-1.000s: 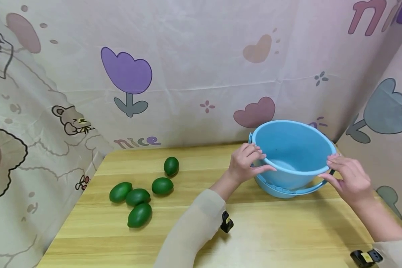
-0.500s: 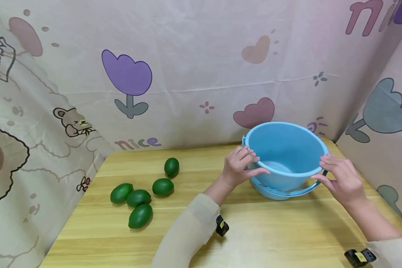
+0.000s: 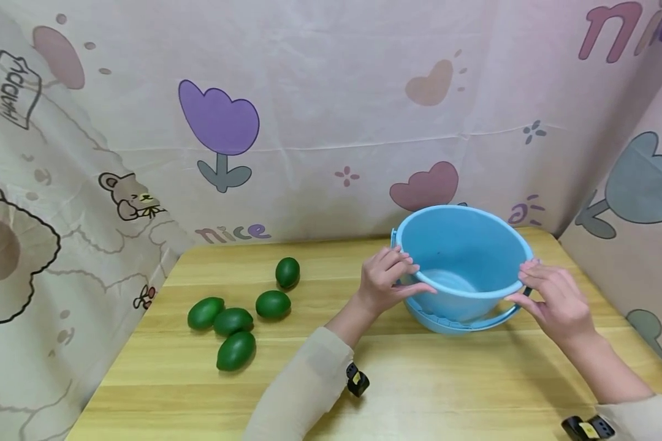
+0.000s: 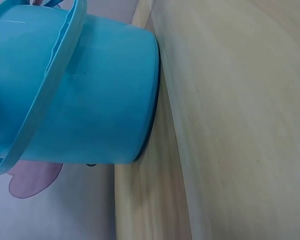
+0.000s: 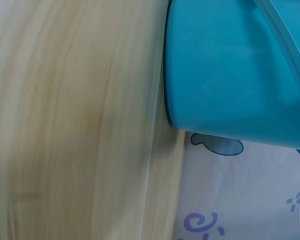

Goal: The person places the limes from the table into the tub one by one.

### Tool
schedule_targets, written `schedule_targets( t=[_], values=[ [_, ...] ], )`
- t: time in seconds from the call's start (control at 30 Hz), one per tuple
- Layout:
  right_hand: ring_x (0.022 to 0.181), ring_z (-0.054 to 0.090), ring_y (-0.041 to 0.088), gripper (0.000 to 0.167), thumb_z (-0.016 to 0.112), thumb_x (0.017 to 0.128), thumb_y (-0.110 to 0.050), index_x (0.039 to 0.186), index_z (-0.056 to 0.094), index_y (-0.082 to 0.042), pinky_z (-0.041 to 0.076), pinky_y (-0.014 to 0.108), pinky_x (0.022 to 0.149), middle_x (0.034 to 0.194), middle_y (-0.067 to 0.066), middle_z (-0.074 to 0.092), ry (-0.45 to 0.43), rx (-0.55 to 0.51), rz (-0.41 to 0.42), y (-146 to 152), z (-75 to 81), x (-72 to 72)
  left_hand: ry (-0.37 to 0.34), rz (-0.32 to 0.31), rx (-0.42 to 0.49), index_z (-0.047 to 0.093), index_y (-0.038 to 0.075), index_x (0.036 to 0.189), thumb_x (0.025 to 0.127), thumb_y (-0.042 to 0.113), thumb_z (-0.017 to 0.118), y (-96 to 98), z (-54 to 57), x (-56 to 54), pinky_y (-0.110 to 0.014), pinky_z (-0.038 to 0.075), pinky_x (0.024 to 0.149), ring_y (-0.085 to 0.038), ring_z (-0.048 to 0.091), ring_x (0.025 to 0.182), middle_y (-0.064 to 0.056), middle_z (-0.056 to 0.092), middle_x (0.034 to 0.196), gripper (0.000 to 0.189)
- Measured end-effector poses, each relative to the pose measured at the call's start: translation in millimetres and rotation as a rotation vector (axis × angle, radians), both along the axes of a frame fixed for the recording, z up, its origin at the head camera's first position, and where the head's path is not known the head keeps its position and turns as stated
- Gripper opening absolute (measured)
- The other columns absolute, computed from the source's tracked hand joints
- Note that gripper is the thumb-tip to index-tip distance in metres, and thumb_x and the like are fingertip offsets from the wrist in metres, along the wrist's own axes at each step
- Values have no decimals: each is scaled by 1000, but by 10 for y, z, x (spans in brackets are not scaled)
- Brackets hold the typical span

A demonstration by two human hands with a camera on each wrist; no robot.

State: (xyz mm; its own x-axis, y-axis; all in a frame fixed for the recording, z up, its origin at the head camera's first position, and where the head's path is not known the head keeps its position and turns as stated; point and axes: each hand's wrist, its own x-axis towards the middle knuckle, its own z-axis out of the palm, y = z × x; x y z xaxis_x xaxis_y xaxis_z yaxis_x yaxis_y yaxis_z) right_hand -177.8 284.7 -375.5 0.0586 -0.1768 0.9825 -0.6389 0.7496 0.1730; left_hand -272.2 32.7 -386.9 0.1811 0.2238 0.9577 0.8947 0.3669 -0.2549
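Note:
A light blue plastic bucket (image 3: pixel 458 306) stands upright at the back right of the wooden table. Its opening faces up, and only a bare inside wall and bottom show in the head view. The bucket's handle (image 3: pixel 488 323) hangs down across the front. My left hand (image 3: pixel 383 282) grips the rim at the left front, fingers over the edge and thumb along the outside. At the right, my right hand (image 3: pixel 557 300) holds the rim in the same way. Both wrist views show the bucket's side wall (image 4: pixel 110 90) close by, its base at the tabletop.
Several dark green limes (image 3: pixel 273 304) lie loosely grouped on the left of the table (image 3: pixel 419 392). Behind the table hangs a printed cloth (image 3: pixel 309 110), and more of it closes off both sides. Black cameras (image 3: pixel 357 380) sit at both wrists.
Both hands have shifted the bucket a little to the left and slightly nearer, keeping their hold on its rim. The limes lie as before; the head view has swung slightly.

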Motion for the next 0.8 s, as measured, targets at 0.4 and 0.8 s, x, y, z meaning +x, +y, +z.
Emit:
schedule_targets(
  t=[0.4, 0.8],
  values=[
    [61, 54, 36, 59, 58, 85, -46, 70, 61, 11, 44, 18, 95, 68, 25, 61, 29, 10, 61, -145, 21, 0, 6, 23, -8, 70, 10, 68, 41, 54, 89, -198, 17, 117, -20, 53, 75, -14, 59, 68, -1, 66, 69, 56],
    [61, 55, 36, 55, 60, 85, -43, 69, 60, 10, 45, 20, 94, 67, 24, 61, 54, 6, 109, -258, 29, -9, 26, 15, -19, 70, 8, 68, 39, 54, 90, -359, 30, 194, -22, 54, 73, -14, 60, 67, -2, 67, 68, 58]
  ],
)
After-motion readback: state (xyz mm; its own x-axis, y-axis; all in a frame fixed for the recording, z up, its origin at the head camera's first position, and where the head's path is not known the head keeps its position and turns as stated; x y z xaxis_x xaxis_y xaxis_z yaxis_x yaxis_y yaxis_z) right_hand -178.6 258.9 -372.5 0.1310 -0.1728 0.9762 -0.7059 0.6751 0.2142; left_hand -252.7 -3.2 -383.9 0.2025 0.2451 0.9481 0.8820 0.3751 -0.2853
